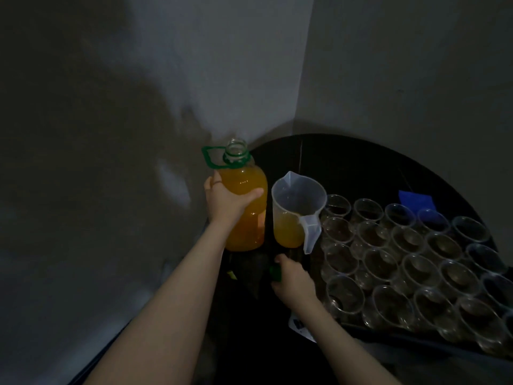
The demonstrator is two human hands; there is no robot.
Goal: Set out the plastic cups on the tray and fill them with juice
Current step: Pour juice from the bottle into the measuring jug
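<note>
A large bottle of orange juice (245,215) stands uncapped at the table's left edge, with a green handle ring at its neck. My left hand (226,201) grips its upper body. Just right of it stands a clear plastic jug (295,209), about a third full of juice. My right hand (291,279) is in front of the jug and holds a small green cap (275,274). Several empty clear plastic cups (410,262) stand in rows on a dark tray (388,333) to the right.
The round black table (347,162) sits in a dim corner with walls close behind and to the left. A blue cloth (416,200) lies behind the cups. A white scrap (298,327) lies by the tray's near corner.
</note>
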